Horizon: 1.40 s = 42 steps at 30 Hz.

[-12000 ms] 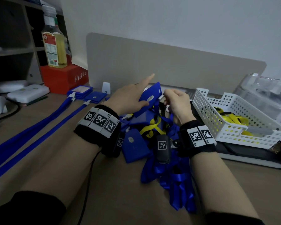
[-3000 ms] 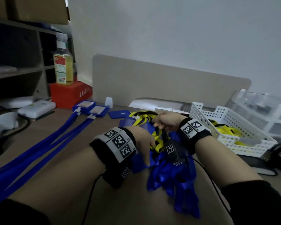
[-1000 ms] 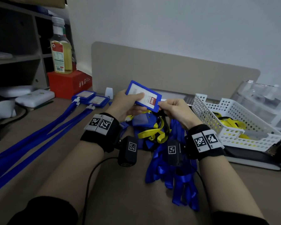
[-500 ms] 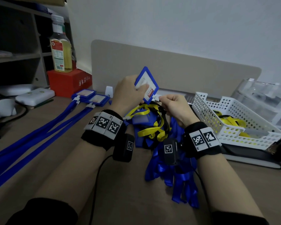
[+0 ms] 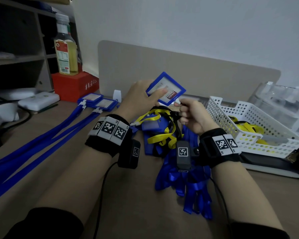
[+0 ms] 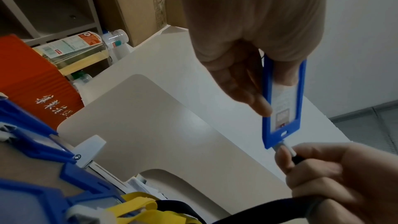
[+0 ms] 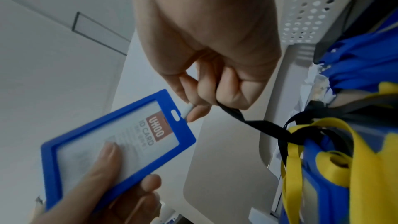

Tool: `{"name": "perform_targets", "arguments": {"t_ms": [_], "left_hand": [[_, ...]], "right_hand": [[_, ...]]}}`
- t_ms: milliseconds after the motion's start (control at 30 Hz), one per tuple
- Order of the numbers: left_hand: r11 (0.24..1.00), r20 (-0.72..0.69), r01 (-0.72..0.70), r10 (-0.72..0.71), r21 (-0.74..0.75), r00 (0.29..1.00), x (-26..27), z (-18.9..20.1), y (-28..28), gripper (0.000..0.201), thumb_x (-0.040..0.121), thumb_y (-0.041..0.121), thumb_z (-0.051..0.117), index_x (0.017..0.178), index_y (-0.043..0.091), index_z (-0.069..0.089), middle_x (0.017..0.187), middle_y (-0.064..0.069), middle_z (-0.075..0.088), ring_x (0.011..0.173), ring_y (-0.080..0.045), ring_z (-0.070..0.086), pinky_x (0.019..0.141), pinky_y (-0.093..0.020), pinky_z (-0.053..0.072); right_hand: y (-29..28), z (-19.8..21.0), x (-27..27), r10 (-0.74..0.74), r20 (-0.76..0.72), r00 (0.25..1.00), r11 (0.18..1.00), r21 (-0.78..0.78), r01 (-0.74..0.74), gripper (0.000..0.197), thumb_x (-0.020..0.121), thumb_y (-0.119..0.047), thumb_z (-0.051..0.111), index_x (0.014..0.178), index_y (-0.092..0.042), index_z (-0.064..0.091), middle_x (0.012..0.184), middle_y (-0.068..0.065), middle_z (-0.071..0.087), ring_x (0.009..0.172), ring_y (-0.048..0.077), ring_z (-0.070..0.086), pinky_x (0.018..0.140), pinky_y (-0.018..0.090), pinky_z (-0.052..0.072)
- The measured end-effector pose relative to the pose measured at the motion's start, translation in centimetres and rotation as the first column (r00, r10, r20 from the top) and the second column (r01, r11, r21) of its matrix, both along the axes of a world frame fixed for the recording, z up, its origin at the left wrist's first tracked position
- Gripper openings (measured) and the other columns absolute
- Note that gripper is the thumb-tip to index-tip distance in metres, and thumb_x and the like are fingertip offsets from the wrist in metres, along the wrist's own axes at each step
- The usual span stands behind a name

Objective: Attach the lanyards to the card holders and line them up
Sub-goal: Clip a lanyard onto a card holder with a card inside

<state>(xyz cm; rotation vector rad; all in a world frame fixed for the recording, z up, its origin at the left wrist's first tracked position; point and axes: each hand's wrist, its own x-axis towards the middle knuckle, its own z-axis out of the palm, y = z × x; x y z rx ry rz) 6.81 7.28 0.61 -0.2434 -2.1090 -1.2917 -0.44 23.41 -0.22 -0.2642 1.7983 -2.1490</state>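
Vs half a sec ago: card holder (image 5: 166, 88) now tilted flatter, frame center, left hand (image 5: 138, 97) gripping it. Right hand (image 5: 192, 116) pinches black lanyard (image 7: 247, 118) clip at slot; latch hidden.

Black fabric wristbands (image 5: 109, 144) carry white square-code tags; 2 small black camera boxes (image 5: 183, 156), probably cabled; black sleeves (image 5: 47, 223).

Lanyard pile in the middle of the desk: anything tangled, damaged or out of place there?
Yes. The black lanyard that the right hand pinches by its white clip runs back into a knot with a yellow lanyard. The left hand holds the blue card holder. No damage shows.
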Motion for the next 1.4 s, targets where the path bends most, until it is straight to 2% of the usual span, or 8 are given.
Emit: {"name": "perform_targets", "arguments": {"t_ms": [367,500,600,767,933,1033,1200,1400], "left_hand": [[0.734,0.130,0.169,-0.331,0.658,0.934,-0.9,-0.5,0.7,0.044,0.099,0.038,0.048,0.124,0.004,0.058,0.123,-0.014,0.064,0.116,-0.027,0.060,0.101,-0.044,0.048],[0.576,0.110,0.306,-0.575,0.758,0.811,-0.4,-0.6,2.2,0.047,0.103,0.039,0.032,0.136,0.009,0.046,0.131,-0.008,0.058,0.119,-0.019,0.057,0.094,-0.026,0.052],[0.709,0.225,0.305,-0.548,0.636,0.806,-0.5,-1.0,2.5,0.044,0.102,0.046,0.028,0.122,0.019,0.057,0.112,0.001,0.067,0.094,-0.013,0.067,0.084,-0.025,0.053],[0.844,0.284,0.370,-0.492,0.390,0.823,-0.2,-0.8,1.9,0.051,0.103,0.046,0.023,0.117,0.011,0.057,0.075,-0.007,0.066,0.070,-0.022,0.063,0.088,-0.040,0.052],[0.876,0.195,0.309,-0.399,0.369,0.896,-0.2,-0.1,1.5,0.046,0.104,0.043,0.023,0.101,0.010,0.056,0.062,-0.003,0.053,0.052,-0.014,0.048,0.059,-0.025,0.044],[0.819,0.103,0.304,-0.399,0.486,0.911,-0.3,0.2,1.2,0.046,0.104,0.044,0.025,0.105,0.010,0.056,0.062,-0.002,0.053,0.050,-0.013,0.044,0.058,-0.026,0.038],[0.618,-0.125,0.374,-0.408,0.691,0.904,0.5,1.7,0.6,0.040,0.104,0.040,0.029,0.105,0.008,0.054,0.059,0.000,0.047,0.048,-0.010,0.035,0.055,-0.027,0.028],[0.540,-0.111,0.352,-0.428,0.764,0.897,0.6,2.2,1.2,0.036,0.103,0.038,0.035,0.094,0.011,0.057,0.057,0.003,0.049,0.045,-0.007,0.037,0.047,-0.020,0.030]], "right_hand": [[0.2,1.3,0.6,0.255,0.134,0.958,0.738,-0.667,-0.102,0.026,0.098,-0.015,0.030,0.077,-0.011,0.045,0.051,-0.005,0.035,0.036,0.004,0.028,0.035,0.015,0.027],[-0.5,2.0,2.0,0.259,0.106,0.960,0.694,-0.712,-0.108,0.031,0.100,-0.014,0.032,0.098,0.004,0.057,0.084,0.016,0.065,0.056,0.018,0.065,0.045,0.025,0.052],[-0.6,2.5,3.0,0.304,0.023,0.952,0.664,-0.722,-0.195,0.039,0.101,-0.016,0.029,0.097,0.008,0.059,0.089,0.024,0.068,0.075,0.030,0.071,0.065,0.037,0.060],[0.0,2.4,2.6,0.139,0.016,0.990,0.774,-0.625,-0.099,0.039,0.101,-0.019,0.027,0.074,-0.006,0.051,0.060,0.008,0.061,0.053,0.020,0.064,0.046,0.027,0.053],[-0.4,0.7,-0.5,-0.057,0.040,0.998,0.773,-0.631,0.069,0.023,0.102,-0.025,0.039,0.088,-0.012,0.051,0.094,0.009,0.054,0.091,0.023,0.056,0.080,0.033,0.055],[-0.5,0.8,-0.6,-0.150,0.045,0.988,0.768,-0.624,0.145,0.030,0.103,-0.019,0.036,0.076,-0.012,0.045,0.071,0.003,0.055,0.075,0.016,0.057,0.065,0.024,0.056],[-0.1,0.5,-0.4,-0.246,-0.060,0.967,0.900,-0.384,0.205,0.025,0.104,-0.020,0.031,0.084,-0.016,0.046,0.095,0.005,0.066,0.088,0.012,0.066,0.094,0.030,0.048],[-1.5,-0.4,0.9,0.121,-0.119,0.985,0.993,-0.001,-0.122,0.021,0.102,-0.032,0.034,0.089,-0.023,0.046,0.094,-0.005,0.068,0.086,0.009,0.059,0.079,0.029,0.041]]}}
